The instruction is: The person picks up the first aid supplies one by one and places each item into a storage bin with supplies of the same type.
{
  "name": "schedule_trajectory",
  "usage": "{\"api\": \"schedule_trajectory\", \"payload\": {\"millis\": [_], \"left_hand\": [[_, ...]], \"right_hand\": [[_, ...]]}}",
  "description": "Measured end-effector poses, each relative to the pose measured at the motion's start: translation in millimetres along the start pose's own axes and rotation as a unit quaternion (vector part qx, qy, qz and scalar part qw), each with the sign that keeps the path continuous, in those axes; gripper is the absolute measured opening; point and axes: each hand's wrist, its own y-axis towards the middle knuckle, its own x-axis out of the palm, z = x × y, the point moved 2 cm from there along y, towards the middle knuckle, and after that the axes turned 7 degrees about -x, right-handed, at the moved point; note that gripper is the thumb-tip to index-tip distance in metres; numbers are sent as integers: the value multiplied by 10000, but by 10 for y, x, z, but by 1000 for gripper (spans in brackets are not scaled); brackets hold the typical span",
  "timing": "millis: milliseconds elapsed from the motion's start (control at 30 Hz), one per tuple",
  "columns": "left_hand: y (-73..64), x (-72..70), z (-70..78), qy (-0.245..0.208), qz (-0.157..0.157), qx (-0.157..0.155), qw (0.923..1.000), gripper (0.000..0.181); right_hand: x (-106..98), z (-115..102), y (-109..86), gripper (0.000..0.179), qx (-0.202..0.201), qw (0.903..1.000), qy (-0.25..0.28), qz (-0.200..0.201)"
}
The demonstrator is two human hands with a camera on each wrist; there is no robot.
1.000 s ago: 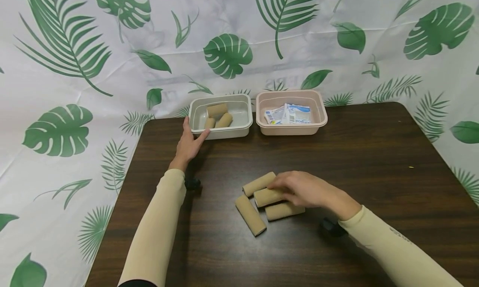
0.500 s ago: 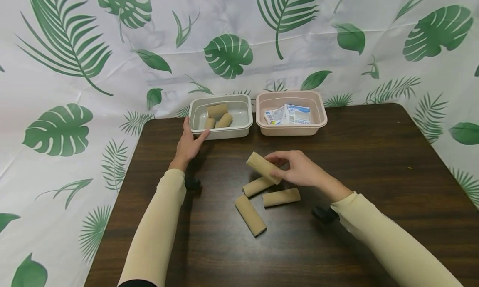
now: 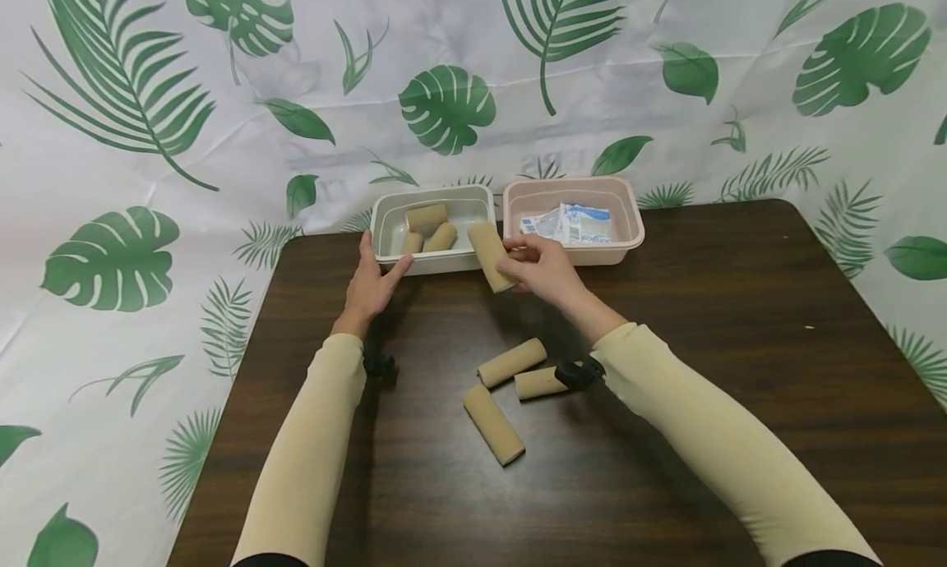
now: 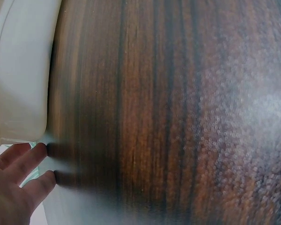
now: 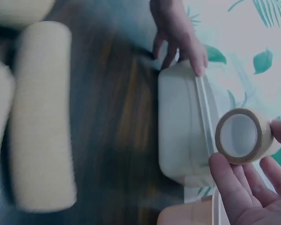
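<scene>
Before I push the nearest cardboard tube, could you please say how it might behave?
The nearest cardboard tube would probably roll, being round-sided. It is likely light and might dent if squeezed, since the similar tube in the right hand shows a hollow end.

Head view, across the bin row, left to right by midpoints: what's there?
Left hand → gray bin → held cardboard tube → pink bin. Right hand left out: it overlaps the pink bin.
</scene>
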Motion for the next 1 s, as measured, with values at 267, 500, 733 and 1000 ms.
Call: {"api": "schedule_trajectory", "payload": {"millis": [267, 500, 733, 1000], "left_hand": [[22, 3, 32, 49, -10, 22, 10000, 102], [4, -4, 22, 30, 15, 42, 10000, 102], [7, -7, 5, 49, 4, 4, 10000, 103], [2, -13, 16, -11, -1, -15, 10000, 103]], "right_hand": [[111, -22, 278, 44, 332, 9961, 624, 528], [182, -38, 480, 45, 585, 9904, 884, 893], [235, 10, 574, 47, 751, 9861, 1034, 1064], [241, 61, 598, 44, 506, 9853, 1072, 1233]]}}
